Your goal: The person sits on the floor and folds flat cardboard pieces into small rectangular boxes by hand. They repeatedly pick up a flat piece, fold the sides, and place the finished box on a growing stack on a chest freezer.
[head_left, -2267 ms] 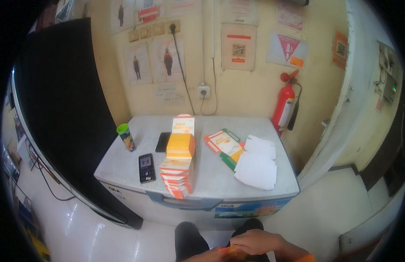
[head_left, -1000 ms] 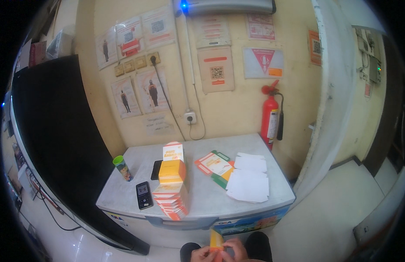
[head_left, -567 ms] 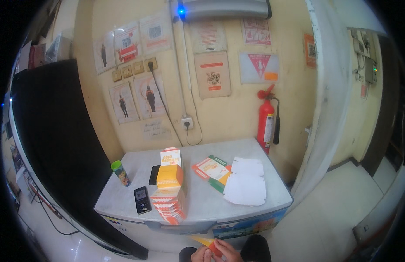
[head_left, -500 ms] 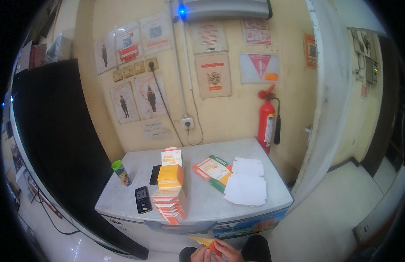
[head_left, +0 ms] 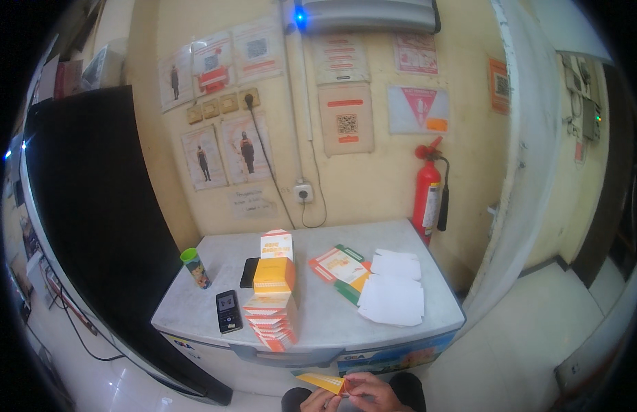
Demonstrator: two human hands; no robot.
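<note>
At the lower edge, in front of the white chest, I hold a small yellow carton (head_left: 321,382) with an orange edge and a pale pattern. Its pointed end faces left. My left hand (head_left: 320,399) grips it from below, fingers bent. On its right end, the fingers of my right hand (head_left: 372,393) are pinched; the exact contact is partly hidden. Beyond my hands, a row of folded orange-and-white cartons (head_left: 271,319) stands on the chest top, with a yellow carton (head_left: 273,275) behind. Flat printed carton sheets (head_left: 337,266) and white-side-up sheets (head_left: 391,296) lie to the right.
On the white chest top (head_left: 332,323) are a phone (head_left: 228,312), a dark flat device (head_left: 249,272) and a green patterned cup (head_left: 195,268). A red fire extinguisher (head_left: 426,196) hangs at the right. A tall black cabinet (head_left: 102,226) stands left.
The carton in my hands has turned, so its yellow patterned face shows more and its orange side less. My right hand has shifted slightly right. The whole view has moved a little.
</note>
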